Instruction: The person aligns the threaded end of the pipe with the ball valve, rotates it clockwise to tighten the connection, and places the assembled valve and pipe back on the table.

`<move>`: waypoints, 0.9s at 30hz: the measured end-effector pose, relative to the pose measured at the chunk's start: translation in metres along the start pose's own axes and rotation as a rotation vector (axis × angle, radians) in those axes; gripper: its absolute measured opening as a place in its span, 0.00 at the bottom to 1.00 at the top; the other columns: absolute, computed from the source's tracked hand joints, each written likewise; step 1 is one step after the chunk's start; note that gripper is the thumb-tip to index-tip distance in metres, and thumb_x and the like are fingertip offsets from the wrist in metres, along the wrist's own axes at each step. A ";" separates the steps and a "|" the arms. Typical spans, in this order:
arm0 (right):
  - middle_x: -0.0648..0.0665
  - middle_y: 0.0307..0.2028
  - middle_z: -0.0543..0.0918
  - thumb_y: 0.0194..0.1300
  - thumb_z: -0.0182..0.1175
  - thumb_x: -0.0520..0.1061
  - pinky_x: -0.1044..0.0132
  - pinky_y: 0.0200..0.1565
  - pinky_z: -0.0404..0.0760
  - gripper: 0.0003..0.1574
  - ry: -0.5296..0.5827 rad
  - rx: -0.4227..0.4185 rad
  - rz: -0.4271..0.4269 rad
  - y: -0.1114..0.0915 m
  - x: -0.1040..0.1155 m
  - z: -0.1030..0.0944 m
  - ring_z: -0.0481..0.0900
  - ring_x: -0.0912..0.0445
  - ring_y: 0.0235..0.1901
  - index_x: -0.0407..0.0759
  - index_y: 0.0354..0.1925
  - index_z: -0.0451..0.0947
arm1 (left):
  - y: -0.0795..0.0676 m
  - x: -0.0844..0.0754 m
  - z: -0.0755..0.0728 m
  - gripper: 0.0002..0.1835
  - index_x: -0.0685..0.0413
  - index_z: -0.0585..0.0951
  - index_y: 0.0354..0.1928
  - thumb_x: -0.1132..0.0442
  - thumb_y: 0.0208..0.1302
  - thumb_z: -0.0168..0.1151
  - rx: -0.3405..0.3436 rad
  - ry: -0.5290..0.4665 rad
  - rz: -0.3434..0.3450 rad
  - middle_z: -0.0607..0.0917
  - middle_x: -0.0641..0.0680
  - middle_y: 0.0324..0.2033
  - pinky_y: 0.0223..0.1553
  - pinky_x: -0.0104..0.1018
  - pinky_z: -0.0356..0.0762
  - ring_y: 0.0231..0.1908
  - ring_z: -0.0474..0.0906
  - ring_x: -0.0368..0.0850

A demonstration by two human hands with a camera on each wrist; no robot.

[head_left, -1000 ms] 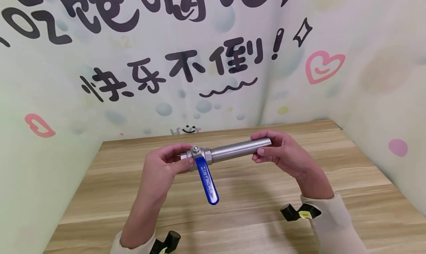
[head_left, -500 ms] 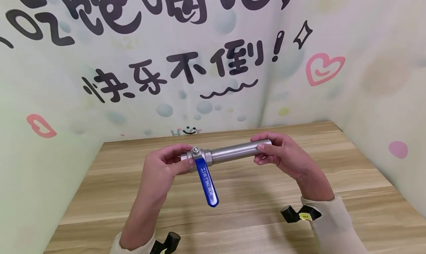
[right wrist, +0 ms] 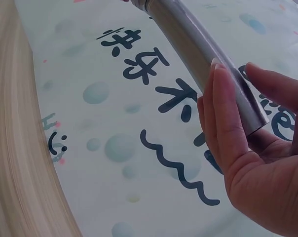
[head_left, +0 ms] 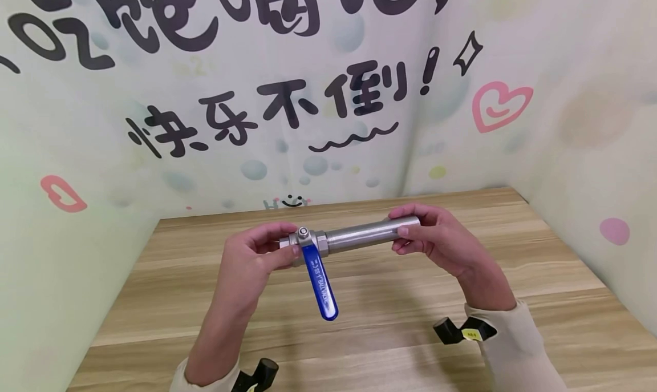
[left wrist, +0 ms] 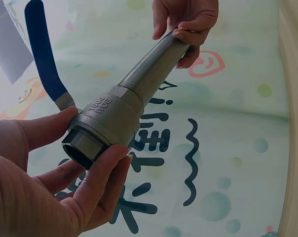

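A steel ball valve [head_left: 322,242] with a blue lever [head_left: 321,283] is held above the table, joined to a steel pipe [head_left: 361,235] that runs off to the right. My left hand [head_left: 250,261] grips the valve body at its left end, thumb in front and fingers behind. In the left wrist view the valve's open hexagonal end [left wrist: 84,147] faces the camera, with raised lettering on the body. At the pipe's far end, my right hand [head_left: 442,238] holds it between thumb and fingers. The right wrist view shows the pipe [right wrist: 198,54] lying between those fingers and the thumb.
Below the hands is a wood-grain table [head_left: 359,335]. A printed cloth wall [head_left: 215,175] with dark lettering stands along its back edge, and more cloth flanks both sides. Each wrist carries a small black camera [head_left: 464,330].
The valve and pipe stay nearly in place. The right thumb has shifted slightly on the pipe's end, and the lever's lettering appears turned a little.
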State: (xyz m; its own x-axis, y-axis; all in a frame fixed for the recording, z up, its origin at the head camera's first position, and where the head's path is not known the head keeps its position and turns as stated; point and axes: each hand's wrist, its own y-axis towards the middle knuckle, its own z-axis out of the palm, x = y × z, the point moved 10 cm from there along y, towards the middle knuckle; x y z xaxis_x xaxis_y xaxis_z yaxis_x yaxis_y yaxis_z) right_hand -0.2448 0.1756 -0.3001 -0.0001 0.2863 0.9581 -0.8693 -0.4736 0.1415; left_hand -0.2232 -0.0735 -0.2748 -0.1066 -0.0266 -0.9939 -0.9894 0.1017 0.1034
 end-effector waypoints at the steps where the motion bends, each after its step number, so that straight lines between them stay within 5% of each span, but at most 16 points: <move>1: 0.35 0.37 0.75 0.59 0.53 0.28 0.57 0.38 0.80 0.16 -0.005 0.004 -0.003 0.000 0.000 0.001 0.81 0.49 0.30 0.32 0.48 0.72 | 0.000 0.000 0.000 0.15 0.63 0.81 0.41 0.77 0.48 0.65 0.000 -0.001 0.000 0.79 0.60 0.36 0.34 0.42 0.80 0.33 0.75 0.54; 27: 0.35 0.34 0.74 0.61 0.54 0.31 0.63 0.32 0.81 0.17 -0.035 -0.033 0.011 -0.001 -0.003 -0.005 0.80 0.51 0.26 0.31 0.49 0.71 | 0.001 0.002 0.003 0.14 0.62 0.81 0.41 0.76 0.49 0.64 0.014 0.005 0.014 0.79 0.60 0.35 0.33 0.43 0.80 0.32 0.75 0.55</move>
State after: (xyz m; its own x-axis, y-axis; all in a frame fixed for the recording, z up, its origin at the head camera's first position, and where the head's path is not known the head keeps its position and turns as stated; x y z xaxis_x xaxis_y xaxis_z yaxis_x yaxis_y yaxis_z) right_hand -0.2465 0.1794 -0.3046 0.0073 0.2514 0.9679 -0.8850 -0.4490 0.1233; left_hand -0.2236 -0.0701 -0.2768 -0.1206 -0.0298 -0.9923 -0.9864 0.1162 0.1164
